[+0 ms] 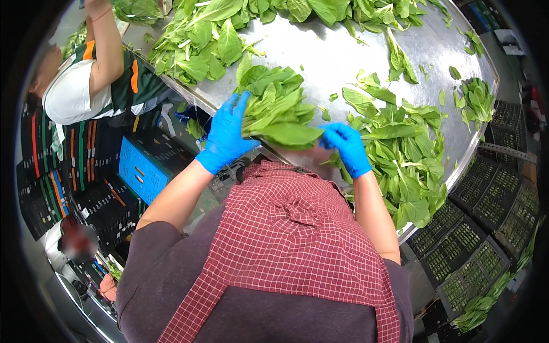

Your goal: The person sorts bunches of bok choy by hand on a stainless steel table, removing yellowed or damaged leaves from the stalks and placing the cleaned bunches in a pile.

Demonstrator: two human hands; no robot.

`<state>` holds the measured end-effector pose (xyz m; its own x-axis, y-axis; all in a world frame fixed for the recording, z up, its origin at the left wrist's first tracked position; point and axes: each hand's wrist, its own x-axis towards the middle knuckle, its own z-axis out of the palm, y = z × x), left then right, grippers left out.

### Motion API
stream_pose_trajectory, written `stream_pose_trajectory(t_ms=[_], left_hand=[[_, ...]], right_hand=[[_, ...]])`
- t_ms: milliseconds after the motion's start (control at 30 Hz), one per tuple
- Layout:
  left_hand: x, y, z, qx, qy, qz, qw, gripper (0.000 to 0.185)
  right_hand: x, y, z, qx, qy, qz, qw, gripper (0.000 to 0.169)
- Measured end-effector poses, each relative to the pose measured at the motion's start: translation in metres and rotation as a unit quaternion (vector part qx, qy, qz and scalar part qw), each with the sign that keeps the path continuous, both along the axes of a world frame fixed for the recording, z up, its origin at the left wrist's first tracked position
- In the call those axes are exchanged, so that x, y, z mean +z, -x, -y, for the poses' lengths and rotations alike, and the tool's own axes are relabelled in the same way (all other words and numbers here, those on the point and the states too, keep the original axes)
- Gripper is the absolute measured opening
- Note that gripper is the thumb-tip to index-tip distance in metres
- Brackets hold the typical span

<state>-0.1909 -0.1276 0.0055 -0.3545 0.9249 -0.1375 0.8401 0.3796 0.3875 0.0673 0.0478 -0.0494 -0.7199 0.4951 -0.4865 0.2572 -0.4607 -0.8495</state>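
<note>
A bunch of leafy greens is held at its stem end by my left hand, in a blue glove, over the front edge of the metal table. My left thumb and fingers spread around the stems. My right hand, also gloved in blue, pinches the tip of a large leaf at the near side of the bunch. To the right of that hand lies a loose heap of greens. The stem ends inside my left hand are hidden.
More greens are piled along the table's far and left sides. A small bunch lies near the right edge. Black crates stand at right, a blue crate at left. Another person stands at the left side.
</note>
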Motion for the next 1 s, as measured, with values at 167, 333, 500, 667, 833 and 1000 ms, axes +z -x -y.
stream_pose_trajectory(t_ms=[167,333,500,667,833,1000], left_hand=[[-0.022,-0.014,0.005,-0.029,0.025,-0.104,0.994,0.099],[-0.003,-0.042,-0.012,-0.096,0.065,-0.164,0.98,0.089],[-0.033,-0.066,-0.029,-0.189,0.01,-0.107,0.976,0.074],[-0.056,-0.058,-0.041,-0.164,-0.007,-0.141,0.976,0.068],[-0.051,-0.036,-0.06,-0.105,-0.036,-0.12,0.986,0.065],[-0.057,-0.007,-0.081,0.037,-0.068,-0.175,0.982,0.076]], right_hand=[[-0.02,-0.017,0.026,0.134,0.048,0.023,0.989,0.026],[-0.022,-0.008,0.035,0.058,0.102,-0.029,0.993,0.05],[-0.039,0.009,0.017,0.082,-0.099,-0.015,0.992,0.047],[-0.017,0.021,-0.038,0.071,-0.506,0.159,0.845,0.041],[-0.024,0.002,-0.07,0.123,-0.632,0.25,0.724,0.048],[-0.006,-0.025,-0.095,0.128,-0.575,0.219,0.778,0.045]])
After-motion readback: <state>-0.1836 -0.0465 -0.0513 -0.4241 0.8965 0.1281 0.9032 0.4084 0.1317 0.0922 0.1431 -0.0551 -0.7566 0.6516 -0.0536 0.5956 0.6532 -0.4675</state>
